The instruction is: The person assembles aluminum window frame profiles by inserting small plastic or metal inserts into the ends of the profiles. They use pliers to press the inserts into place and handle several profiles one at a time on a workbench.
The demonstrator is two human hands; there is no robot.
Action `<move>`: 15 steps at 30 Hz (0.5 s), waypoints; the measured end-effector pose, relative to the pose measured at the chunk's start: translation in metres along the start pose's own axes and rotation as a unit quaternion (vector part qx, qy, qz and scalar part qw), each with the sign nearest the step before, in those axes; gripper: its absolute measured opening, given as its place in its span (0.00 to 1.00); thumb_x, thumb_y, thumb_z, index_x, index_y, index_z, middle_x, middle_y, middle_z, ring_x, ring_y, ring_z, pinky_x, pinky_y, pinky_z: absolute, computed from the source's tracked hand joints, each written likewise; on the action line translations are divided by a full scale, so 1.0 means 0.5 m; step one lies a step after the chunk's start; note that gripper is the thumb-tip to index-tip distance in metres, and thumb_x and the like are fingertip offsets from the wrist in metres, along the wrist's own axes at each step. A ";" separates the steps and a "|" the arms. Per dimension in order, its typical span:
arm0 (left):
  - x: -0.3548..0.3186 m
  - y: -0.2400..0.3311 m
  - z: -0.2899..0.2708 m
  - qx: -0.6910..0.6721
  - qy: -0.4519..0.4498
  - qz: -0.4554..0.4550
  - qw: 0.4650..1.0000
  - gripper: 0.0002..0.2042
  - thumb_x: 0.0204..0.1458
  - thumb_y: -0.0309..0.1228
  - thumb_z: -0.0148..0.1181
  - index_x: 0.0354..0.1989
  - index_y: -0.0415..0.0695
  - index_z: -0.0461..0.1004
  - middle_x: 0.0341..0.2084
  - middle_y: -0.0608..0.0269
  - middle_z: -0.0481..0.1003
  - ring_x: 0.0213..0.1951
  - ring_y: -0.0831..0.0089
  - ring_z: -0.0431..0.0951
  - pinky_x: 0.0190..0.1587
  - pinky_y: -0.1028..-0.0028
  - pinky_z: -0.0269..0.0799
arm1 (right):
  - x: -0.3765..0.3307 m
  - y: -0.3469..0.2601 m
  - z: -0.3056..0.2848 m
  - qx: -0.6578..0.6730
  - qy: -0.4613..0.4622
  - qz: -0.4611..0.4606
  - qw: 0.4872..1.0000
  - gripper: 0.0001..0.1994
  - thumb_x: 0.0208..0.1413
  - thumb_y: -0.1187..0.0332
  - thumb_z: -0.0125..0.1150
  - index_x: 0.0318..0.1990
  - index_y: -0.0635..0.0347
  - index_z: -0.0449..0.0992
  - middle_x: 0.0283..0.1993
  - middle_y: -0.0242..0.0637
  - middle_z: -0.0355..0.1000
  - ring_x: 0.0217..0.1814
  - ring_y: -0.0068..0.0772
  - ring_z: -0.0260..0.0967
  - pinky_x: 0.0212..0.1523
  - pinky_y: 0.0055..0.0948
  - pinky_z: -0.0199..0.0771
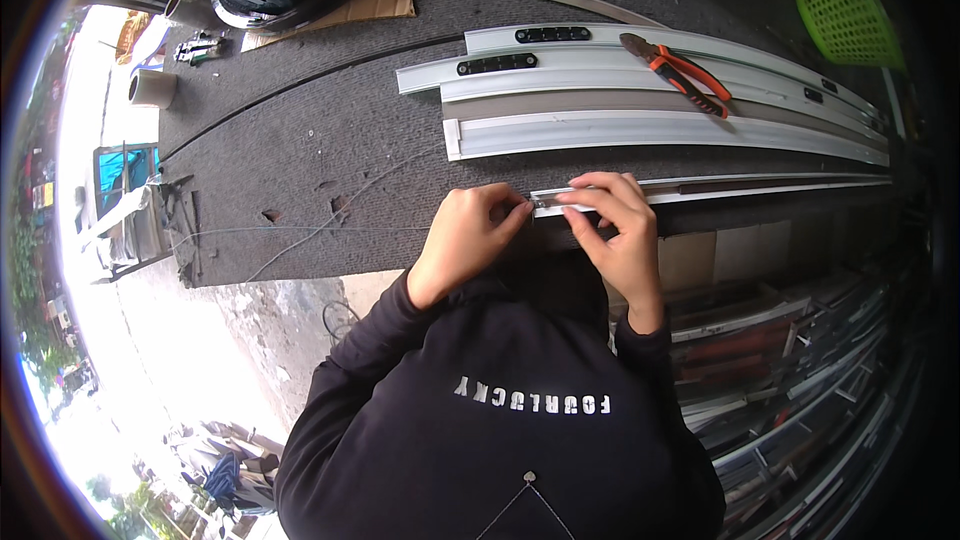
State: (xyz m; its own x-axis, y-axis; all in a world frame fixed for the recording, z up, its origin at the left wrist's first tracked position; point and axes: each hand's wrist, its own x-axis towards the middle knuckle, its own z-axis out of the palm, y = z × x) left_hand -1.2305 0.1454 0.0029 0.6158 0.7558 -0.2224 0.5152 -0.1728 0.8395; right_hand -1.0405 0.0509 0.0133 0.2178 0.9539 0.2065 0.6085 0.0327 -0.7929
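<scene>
A narrow white channel-shaped strip (700, 193) lies along the near edge of the dark carpeted bench, its left end between my hands. My left hand (462, 232) is closed in a pinch right at that end; whatever sits between its fingertips is too small to make out. Just to the right, the thumb and fingers of my right hand (622, 225) close around the strip. A small metallic piece seems to show inside the channel's end. From the left, a thin grey cord (330, 229) runs along the bench toward my left hand and passes out of sight there.
Beyond my hands lie several wider white profiles (600, 132), with black slotted fittings (497, 64) on some. Orange-handled pliers (680, 76) rest across them. A green basket (845, 15) stands far right, a cardboard piece (390, 2) far left. Stacked metal lengths (790, 380) fill the lower right.
</scene>
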 end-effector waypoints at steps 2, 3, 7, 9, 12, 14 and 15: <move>0.002 0.008 0.006 0.044 0.006 0.028 0.999 0.09 0.56 0.32 0.62 0.37 0.38 0.79 0.20 0.49 0.79 0.24 0.51 0.80 0.31 0.60 0.75 | 0.002 -0.009 0.004 -0.074 -0.062 -0.062 0.993 0.13 0.46 0.71 0.72 0.42 0.49 0.86 0.47 0.31 0.77 0.42 0.34 0.69 0.42 0.31 0.73; 0.001 0.010 0.002 0.087 -0.024 0.029 0.995 0.08 0.58 0.31 0.60 0.40 0.40 0.75 0.22 0.49 0.79 0.28 0.48 0.80 0.32 0.57 0.76 | 0.003 -0.011 0.009 -0.101 -0.058 -0.068 0.991 0.12 0.46 0.71 0.73 0.41 0.50 0.85 0.48 0.31 0.77 0.42 0.35 0.69 0.42 0.31 0.73; -0.007 0.012 -0.021 0.042 -0.041 0.047 0.997 0.09 0.55 0.28 0.62 0.43 0.40 0.74 0.26 0.53 0.78 0.29 0.52 0.80 0.32 0.61 0.75 | 0.001 -0.007 0.013 -0.138 -0.047 -0.055 0.988 0.09 0.46 0.69 0.72 0.37 0.52 0.82 0.48 0.30 0.75 0.45 0.37 0.71 0.39 0.35 0.77; -0.012 0.006 -0.033 0.023 -0.022 0.052 0.998 0.11 0.53 0.25 0.64 0.45 0.41 0.74 0.27 0.57 0.77 0.30 0.57 0.79 0.34 0.64 0.74 | -0.004 -0.002 0.004 -0.155 -0.038 -0.042 0.986 0.09 0.46 0.70 0.73 0.36 0.54 0.80 0.48 0.31 0.75 0.45 0.38 0.71 0.39 0.36 0.77; -0.004 -0.013 -0.039 0.114 0.056 0.154 0.980 0.15 0.49 0.22 0.66 0.46 0.42 0.75 0.35 0.57 0.76 0.40 0.58 0.78 0.41 0.64 0.74 | -0.010 0.006 -0.024 -0.180 -0.035 -0.014 0.983 0.10 0.44 0.72 0.73 0.35 0.55 0.79 0.47 0.33 0.75 0.46 0.40 0.72 0.42 0.38 0.76; -0.004 -0.024 -0.034 0.095 0.083 0.184 0.975 0.17 0.47 0.22 0.68 0.47 0.43 0.75 0.39 0.56 0.75 0.44 0.57 0.77 0.46 0.63 0.74 | -0.008 0.011 -0.045 -0.192 -0.037 -0.005 0.981 0.10 0.44 0.73 0.73 0.35 0.55 0.79 0.47 0.34 0.75 0.45 0.40 0.72 0.43 0.38 0.76; -0.005 -0.028 -0.032 0.087 0.094 0.197 0.972 0.19 0.46 0.22 0.69 0.48 0.43 0.75 0.42 0.56 0.75 0.47 0.57 0.76 0.49 0.62 0.73 | -0.005 0.014 -0.054 -0.190 -0.039 0.014 0.981 0.11 0.43 0.74 0.73 0.36 0.56 0.80 0.46 0.34 0.76 0.45 0.41 0.72 0.44 0.38 0.75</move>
State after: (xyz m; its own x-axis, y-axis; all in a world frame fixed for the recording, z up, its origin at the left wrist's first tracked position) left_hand -1.2488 0.1561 -0.0005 0.6741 0.7087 0.2082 0.3643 -0.5643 0.7409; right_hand -1.0164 0.0406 0.0226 0.1895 0.9730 0.1318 0.8472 -0.0942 -0.5229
